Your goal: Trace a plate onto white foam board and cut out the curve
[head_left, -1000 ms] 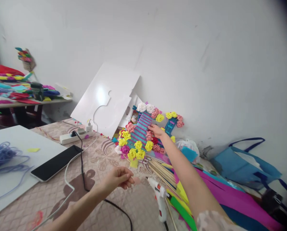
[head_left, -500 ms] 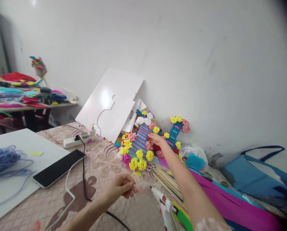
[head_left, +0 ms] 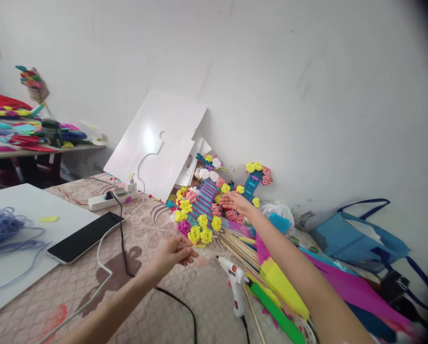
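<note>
My right hand reaches over the table with its fingers stretched out, holding nothing. Just left of it, a blue and purple striped stick panel trimmed with yellow, white and pink paper flowers leans toward the wall. Behind the hand stands a second blue stick panel with yellow and pink flowers. Nearer to me, my left hand hovers with loosely curled, closed fingers, and nothing shows in them. A white hot glue gun rests on the table to its right, beside a bundle of wooden sticks.
A black phone and white power strip lie at left, with cables crossing the tablecloth. Blue yarn sits on a white board. White cut boards lean on the wall. Coloured paper and a blue bag are at right.
The view has shifted a little right and down, showing more of the glue gun and yellow paper. My right hand has moved slightly away from the striped panel, fingers straighter. My left hand stays curled.
</note>
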`<state>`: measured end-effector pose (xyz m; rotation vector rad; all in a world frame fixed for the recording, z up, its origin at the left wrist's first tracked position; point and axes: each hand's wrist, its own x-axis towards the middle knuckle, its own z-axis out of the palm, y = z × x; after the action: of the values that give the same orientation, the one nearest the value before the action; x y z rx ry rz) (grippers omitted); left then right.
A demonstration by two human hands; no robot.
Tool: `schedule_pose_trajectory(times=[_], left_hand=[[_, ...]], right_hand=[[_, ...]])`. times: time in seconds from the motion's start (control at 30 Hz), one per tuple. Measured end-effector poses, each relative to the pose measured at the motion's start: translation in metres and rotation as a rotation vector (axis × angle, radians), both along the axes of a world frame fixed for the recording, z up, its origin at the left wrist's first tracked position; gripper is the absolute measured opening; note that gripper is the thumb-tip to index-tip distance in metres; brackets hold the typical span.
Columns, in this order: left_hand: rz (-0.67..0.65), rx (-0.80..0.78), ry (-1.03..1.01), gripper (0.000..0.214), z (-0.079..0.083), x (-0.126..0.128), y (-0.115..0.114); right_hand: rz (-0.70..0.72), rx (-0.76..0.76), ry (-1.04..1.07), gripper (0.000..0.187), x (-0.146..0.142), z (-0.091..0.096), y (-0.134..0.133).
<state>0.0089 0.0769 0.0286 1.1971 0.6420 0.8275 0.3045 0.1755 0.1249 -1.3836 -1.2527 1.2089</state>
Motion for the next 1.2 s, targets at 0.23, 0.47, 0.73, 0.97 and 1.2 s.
schedule_pose_trajectory(times=[0.23,0.47,0.73,0.97,1.2], left_hand=[[0.104,0.037,-0.073,0.048,0.024,0.012,-0.004],[0.123,0.049,-0.168,0.041,0.051,0.032,-0.004],[0.069,-0.090,-0.235,0.019,0.049,0.034,-0.019],[-0.020,-0.156,-0.256,0.008,0.055,0.033,-0.030],[-0.051,-0.176,-0.206,0.017,0.050,0.019,-0.036]], right_hand=[[0.231,-0.028,0.166,0.048,-0.029,0.025,-0.074],[0.359,-0.057,0.247,0.053,-0.070,0.030,-0.131],[0.334,0.048,0.265,0.050,-0.089,0.008,-0.160],[0.326,0.163,0.052,0.054,-0.096,-0.003,-0.174],[0.227,0.363,-0.299,0.041,-0.092,0.013,-0.199]])
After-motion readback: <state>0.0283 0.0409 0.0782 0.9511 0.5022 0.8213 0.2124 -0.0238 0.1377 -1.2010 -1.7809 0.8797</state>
